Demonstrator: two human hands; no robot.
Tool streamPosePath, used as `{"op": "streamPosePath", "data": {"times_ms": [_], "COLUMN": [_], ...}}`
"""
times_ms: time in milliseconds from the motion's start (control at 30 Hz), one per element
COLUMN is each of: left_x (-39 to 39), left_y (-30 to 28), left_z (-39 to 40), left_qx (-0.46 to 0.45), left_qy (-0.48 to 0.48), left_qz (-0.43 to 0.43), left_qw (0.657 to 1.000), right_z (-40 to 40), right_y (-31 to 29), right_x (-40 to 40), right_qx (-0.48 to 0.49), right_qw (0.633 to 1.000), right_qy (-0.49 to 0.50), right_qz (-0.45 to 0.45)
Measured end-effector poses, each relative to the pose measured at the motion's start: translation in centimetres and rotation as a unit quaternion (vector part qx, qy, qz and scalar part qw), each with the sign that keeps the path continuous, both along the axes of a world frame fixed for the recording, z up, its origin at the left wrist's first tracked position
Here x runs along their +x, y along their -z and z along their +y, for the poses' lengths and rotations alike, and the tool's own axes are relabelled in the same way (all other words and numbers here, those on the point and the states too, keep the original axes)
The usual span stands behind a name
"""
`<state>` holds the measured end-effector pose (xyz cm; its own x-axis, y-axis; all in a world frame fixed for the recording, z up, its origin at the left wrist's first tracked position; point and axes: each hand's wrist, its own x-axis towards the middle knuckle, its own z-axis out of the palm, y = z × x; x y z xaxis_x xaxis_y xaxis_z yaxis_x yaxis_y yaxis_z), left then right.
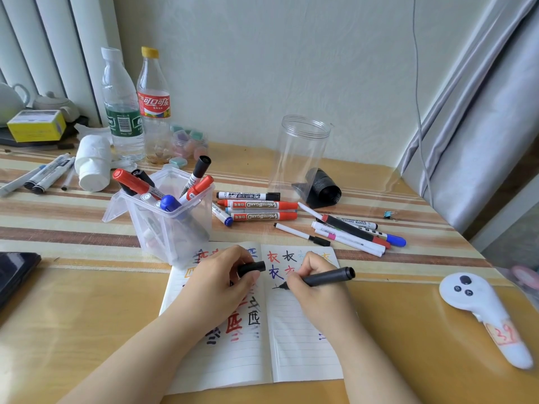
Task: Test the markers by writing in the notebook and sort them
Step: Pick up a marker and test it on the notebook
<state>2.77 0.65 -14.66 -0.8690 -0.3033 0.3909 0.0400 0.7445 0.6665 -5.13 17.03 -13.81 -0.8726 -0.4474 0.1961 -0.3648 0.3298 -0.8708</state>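
Now the right hand [313, 282] is pinching a black marker [326, 277], writing in the notebook [294, 339], while the left hand [217, 279] is gripping its cap [251, 268]; recapping and sorting probably follow.

We see a pale wall [248, 68] behind the tabletop [87, 301], with a thin cord [417, 83] hanging down it. Grey curtains [472, 126] fall along the right side, and white radiator fins [43, 45] stand at the far left. The tabletop is yellowish wood under a clear sheet, with a striped cloth [73, 228] across its far half. Soft daylight fills the room.
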Motion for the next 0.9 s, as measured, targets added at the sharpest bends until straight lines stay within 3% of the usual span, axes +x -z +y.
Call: {"op": "streamPosePath", "data": {"times_ms": [667,900], "left_x": [-0.02,0.0], "left_y": [-0.09,-0.08], "left_z": [0.02,0.0], "left_qx": [0.003,0.001], "left_qy": [-0.004,-0.002], "left_qz": [-0.013,-0.01], "left_qw": [1.0,1.0], "right_z": [0.15,0.08], "right_y": [0.07,0.4], "right_x": [0.15,-0.31], "right_qx": [0.004,-0.012], "right_qw": [0.999,1.0], "right_qy": [-0.03,0.01], "right_qz": [-0.011,0.02]}}
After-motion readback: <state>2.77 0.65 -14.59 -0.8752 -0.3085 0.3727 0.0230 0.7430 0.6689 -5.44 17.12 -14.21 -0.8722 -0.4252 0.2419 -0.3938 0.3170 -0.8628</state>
